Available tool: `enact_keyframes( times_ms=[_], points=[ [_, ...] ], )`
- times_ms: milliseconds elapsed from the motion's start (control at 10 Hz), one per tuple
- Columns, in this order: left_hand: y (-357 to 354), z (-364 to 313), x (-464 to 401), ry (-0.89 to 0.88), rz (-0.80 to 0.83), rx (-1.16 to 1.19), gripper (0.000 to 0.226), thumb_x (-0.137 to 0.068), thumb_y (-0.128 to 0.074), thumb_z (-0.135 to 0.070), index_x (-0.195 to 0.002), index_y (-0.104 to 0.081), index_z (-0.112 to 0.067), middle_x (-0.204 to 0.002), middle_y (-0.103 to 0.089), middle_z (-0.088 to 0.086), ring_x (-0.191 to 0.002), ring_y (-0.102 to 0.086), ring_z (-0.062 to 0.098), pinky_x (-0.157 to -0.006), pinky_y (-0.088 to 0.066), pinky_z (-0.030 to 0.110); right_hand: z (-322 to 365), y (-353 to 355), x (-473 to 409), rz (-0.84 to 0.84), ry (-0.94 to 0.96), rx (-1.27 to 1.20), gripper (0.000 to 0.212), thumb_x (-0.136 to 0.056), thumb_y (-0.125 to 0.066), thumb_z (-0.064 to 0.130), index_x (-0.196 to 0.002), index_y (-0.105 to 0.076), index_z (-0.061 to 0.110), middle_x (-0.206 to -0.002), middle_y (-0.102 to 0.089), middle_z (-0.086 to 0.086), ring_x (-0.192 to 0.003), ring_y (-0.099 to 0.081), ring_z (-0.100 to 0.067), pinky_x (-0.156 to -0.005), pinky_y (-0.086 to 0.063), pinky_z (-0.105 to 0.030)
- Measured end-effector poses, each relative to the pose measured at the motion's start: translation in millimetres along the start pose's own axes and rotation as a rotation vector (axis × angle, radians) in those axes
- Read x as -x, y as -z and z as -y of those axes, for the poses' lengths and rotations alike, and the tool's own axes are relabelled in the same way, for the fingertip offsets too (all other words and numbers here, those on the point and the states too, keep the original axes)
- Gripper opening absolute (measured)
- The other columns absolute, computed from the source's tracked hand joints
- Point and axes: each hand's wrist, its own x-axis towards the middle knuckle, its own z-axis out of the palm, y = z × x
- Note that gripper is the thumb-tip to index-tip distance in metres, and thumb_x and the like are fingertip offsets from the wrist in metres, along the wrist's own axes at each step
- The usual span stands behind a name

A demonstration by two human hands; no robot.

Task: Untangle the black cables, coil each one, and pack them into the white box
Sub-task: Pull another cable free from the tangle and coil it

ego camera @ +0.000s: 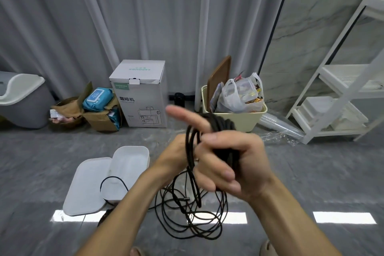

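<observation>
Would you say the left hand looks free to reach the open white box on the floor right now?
Probably not yet: the left hand is up at the black cable coil that the right hand grips. The open white box itself lies unobstructed on the floor, lower left.

Two hands [218,151], one white box [128,170], one lid [87,189], one cable tangle [193,214].

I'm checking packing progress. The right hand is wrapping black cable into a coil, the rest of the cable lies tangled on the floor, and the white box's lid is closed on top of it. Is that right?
Not quite. The head view shows the white box open, with its lid lying on the floor to its left. The rest holds: the right hand grips a coil of black cable, and more cable lies tangled on the floor.
</observation>
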Motion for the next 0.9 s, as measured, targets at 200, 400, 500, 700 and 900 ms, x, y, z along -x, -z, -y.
enact_keyframes(
  times_ms=[200,400,500,700,900],
  points=[
    [-15,11,-8,-0.104,0.052,-0.237,0.038,-0.102,-0.039,-0.029,-0.065,-0.042,-0.018,-0.051,-0.028,-0.011,-0.053,-0.022,0.01,-0.048,-0.021,0.02,18,-8,3,-0.422,0.303,0.172,0.054,-0.088,-0.047,0.027,-0.141,-0.049,0.02,-0.069,-0.065,-0.004,-0.054,-0.067,-0.019,-0.059,-0.057,-0.031],
    [-15,5,-5,-0.041,0.114,-0.299,0.058,-0.105,-0.026,-0.051,-0.102,-0.076,-0.022,-0.06,-0.028,-0.003,-0.052,-0.024,0.012,-0.051,-0.022,0.026,30,9,3,-0.753,0.444,0.243,0.061,-0.09,-0.053,0.033,-0.149,-0.038,0.026,-0.114,-0.072,-0.005,-0.1,-0.072,-0.033,-0.104,-0.047,-0.045],
    [-16,4,-6,0.027,0.142,-0.316,0.066,-0.105,-0.023,-0.049,-0.097,-0.077,-0.013,-0.054,-0.032,-0.003,-0.047,-0.026,0.01,-0.049,-0.022,0.024,26,17,3,-0.816,0.439,0.363,0.063,-0.092,-0.055,0.028,-0.151,-0.034,0.023,-0.107,-0.072,0.016,-0.105,-0.071,-0.028,-0.112,-0.038,-0.045],
    [-11,-1,-4,0.11,0.205,-0.463,0.054,-0.102,-0.029,-0.036,-0.079,-0.07,-0.011,-0.05,-0.041,-0.003,-0.045,-0.032,0.013,-0.048,-0.027,0.025,6,41,4,-0.999,0.143,1.035,0.062,-0.098,-0.056,0.039,-0.154,-0.028,0.035,-0.109,-0.071,0.015,-0.104,-0.069,-0.009,-0.105,-0.044,-0.028],
    [3,6,1,0.009,0.32,-0.843,0.011,-0.088,-0.063,-0.025,-0.087,-0.071,-0.018,-0.072,-0.065,0.007,-0.055,-0.058,0.011,-0.062,-0.05,0.03,1,38,7,-0.831,-0.517,1.414,0.038,-0.099,-0.048,0.041,-0.127,-0.063,0.021,-0.123,-0.057,0.029,-0.094,-0.067,-0.011,-0.078,-0.043,-0.011]
  ],
)
